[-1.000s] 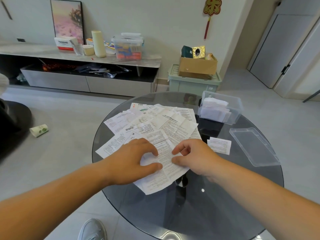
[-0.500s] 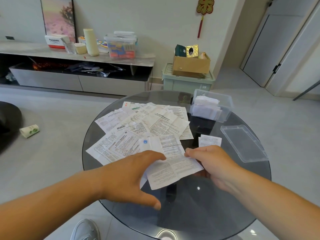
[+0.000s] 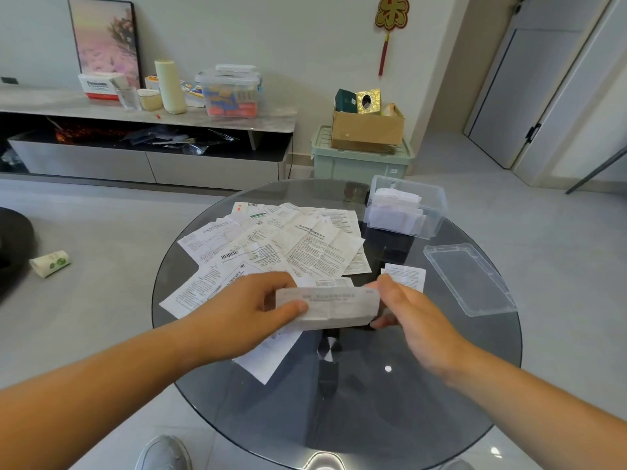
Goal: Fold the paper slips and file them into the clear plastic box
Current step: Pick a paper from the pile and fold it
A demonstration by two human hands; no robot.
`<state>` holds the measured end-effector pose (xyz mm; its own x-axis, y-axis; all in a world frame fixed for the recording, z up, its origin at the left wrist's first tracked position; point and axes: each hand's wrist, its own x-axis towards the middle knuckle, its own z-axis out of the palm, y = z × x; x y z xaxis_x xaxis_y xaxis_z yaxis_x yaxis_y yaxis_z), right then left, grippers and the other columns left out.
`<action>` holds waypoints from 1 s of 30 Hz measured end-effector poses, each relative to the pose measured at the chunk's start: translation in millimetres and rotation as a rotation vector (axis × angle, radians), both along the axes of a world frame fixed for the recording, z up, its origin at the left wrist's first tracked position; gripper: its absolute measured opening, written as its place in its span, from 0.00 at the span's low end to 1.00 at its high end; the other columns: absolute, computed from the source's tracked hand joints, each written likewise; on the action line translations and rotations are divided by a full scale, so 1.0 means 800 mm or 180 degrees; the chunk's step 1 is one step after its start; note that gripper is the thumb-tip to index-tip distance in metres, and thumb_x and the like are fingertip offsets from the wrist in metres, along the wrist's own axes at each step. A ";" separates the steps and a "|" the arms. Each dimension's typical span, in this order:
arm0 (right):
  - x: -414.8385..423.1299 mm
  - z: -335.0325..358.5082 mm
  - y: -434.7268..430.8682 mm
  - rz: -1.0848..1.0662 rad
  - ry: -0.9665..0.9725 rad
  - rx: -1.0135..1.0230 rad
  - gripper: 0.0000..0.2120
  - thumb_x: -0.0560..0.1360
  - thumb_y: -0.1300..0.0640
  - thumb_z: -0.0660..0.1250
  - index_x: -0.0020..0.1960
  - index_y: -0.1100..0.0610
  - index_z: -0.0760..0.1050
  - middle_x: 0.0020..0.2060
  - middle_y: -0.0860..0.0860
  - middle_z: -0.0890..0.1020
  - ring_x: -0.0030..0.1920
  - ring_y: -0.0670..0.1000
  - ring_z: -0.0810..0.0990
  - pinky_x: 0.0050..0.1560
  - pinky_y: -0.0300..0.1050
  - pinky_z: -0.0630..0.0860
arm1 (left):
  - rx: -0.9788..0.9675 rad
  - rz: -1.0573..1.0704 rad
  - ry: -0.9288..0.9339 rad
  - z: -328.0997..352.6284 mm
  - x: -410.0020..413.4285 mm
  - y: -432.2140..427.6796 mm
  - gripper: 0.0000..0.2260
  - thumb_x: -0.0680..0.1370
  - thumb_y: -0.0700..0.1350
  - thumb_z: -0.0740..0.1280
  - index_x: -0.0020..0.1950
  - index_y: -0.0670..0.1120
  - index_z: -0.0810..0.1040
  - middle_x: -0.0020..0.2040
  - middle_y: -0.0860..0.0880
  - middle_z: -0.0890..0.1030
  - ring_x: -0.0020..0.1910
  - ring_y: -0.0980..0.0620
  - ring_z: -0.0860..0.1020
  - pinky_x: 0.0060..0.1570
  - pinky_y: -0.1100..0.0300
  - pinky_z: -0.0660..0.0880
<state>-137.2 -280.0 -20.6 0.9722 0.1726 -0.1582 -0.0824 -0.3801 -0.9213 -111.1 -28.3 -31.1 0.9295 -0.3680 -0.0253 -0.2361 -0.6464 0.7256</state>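
A round dark glass table (image 3: 339, 401) carries everything. Across its far-left half, from near the far edge down towards the centre, lies a loose overlapping spread of unfolded paper slips (image 3: 288, 242), printed side up, the nearest sheets reaching under the left forearm.

Near the right edge the flat clear lid (image 3: 471, 279) lies on the glass, separate from its box. The clear plastic box (image 3: 437, 212) stands open at the far-right edge, just beyond the lid and just beside the spread's right end. Inside it, a batch of folded white slips (image 3: 393, 212) stands packed together, filling much of the box.

The 2 hands meet over the middle of the table, on the near side of the spread. The left hand (image 3: 244, 317) grasps the left end of 1 folded slip (image 3: 329, 308), thumb on its front face and fingers curled behind it. The right hand (image 3: 417, 317) is blurred, so its grip is harder to read, but a fingertip sits at the slip's upper right corner and the thumb at its lower right corner, which looks like a pinch on that end. The folded slip is a long narrow band held level between the hands and lifted off the glass, with a line of print along its upper edge.

1 small slip (image 3: 407, 276) lies flat by itself between the spread and the lid, just behind the right hand's fingers.
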 end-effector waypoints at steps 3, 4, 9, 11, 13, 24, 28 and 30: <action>0.013 -0.013 0.001 0.0092 -0.0148 -0.0056 0.19 0.76 0.41 0.65 0.64 0.47 0.72 0.49 0.38 0.84 0.48 0.37 0.81 0.49 0.34 0.73 | 0.0197 0.0412 -0.0257 -0.002 0.016 -0.008 0.09 0.80 0.58 0.65 0.47 0.54 0.79 0.43 0.57 0.82 0.40 0.59 0.80 0.43 0.58 0.80; 0.019 -0.020 0.001 -0.0001 -0.0237 -0.0261 0.23 0.76 0.44 0.69 0.67 0.47 0.68 0.49 0.40 0.84 0.47 0.37 0.81 0.47 0.33 0.74 | 0.0275 0.0492 -0.0325 -0.004 0.022 -0.011 0.09 0.80 0.58 0.65 0.47 0.54 0.78 0.43 0.57 0.82 0.40 0.59 0.80 0.44 0.58 0.81; 0.035 -0.038 0.008 -0.0154 -0.0858 -0.1500 0.36 0.74 0.44 0.72 0.74 0.40 0.55 0.57 0.39 0.74 0.48 0.41 0.77 0.50 0.37 0.75 | 0.0887 0.0582 -0.0515 -0.020 0.040 -0.026 0.14 0.77 0.59 0.68 0.57 0.54 0.72 0.54 0.56 0.79 0.50 0.56 0.77 0.51 0.54 0.79; 0.036 -0.046 0.009 -0.0130 -0.1356 -0.1994 0.32 0.75 0.43 0.70 0.74 0.44 0.60 0.63 0.43 0.68 0.57 0.44 0.73 0.55 0.41 0.74 | 0.1052 0.0583 -0.0743 -0.032 0.041 -0.029 0.24 0.76 0.60 0.69 0.68 0.53 0.68 0.63 0.53 0.73 0.61 0.52 0.73 0.60 0.54 0.74; 0.037 -0.052 0.009 0.0130 -0.1853 -0.2266 0.23 0.76 0.41 0.67 0.68 0.48 0.72 0.63 0.45 0.68 0.60 0.47 0.69 0.58 0.43 0.72 | 0.1178 0.0491 -0.1171 -0.038 0.040 -0.028 0.28 0.75 0.62 0.66 0.71 0.51 0.67 0.66 0.50 0.70 0.64 0.49 0.69 0.63 0.54 0.69; 0.040 -0.056 0.001 0.1181 -0.1662 -0.2861 0.27 0.79 0.34 0.45 0.66 0.41 0.75 0.66 0.39 0.71 0.63 0.47 0.65 0.63 0.47 0.66 | 0.1607 -0.0376 -0.0931 -0.036 0.041 -0.019 0.30 0.71 0.72 0.50 0.66 0.60 0.74 0.66 0.57 0.72 0.65 0.55 0.68 0.65 0.58 0.64; 0.037 -0.053 0.005 0.1176 -0.1598 -0.2914 0.28 0.78 0.33 0.45 0.68 0.41 0.74 0.68 0.40 0.70 0.65 0.46 0.64 0.65 0.47 0.65 | 0.1841 -0.0310 -0.0951 -0.023 0.045 -0.025 0.28 0.73 0.71 0.59 0.69 0.59 0.70 0.65 0.57 0.74 0.63 0.54 0.71 0.65 0.55 0.67; 0.035 -0.051 0.007 0.1174 -0.1555 -0.2900 0.30 0.78 0.32 0.44 0.68 0.41 0.73 0.70 0.40 0.70 0.66 0.46 0.63 0.67 0.47 0.64 | 0.1745 -0.0201 -0.0815 -0.016 0.048 -0.030 0.26 0.74 0.67 0.66 0.69 0.59 0.69 0.64 0.57 0.75 0.62 0.54 0.73 0.65 0.55 0.69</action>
<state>-108.9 -274.4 -61.5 0.8774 0.4795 0.0141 0.4735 -0.8611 -0.1849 -72.9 -52.3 -43.7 0.9079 -0.4191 -0.0051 -0.4092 -0.8889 0.2060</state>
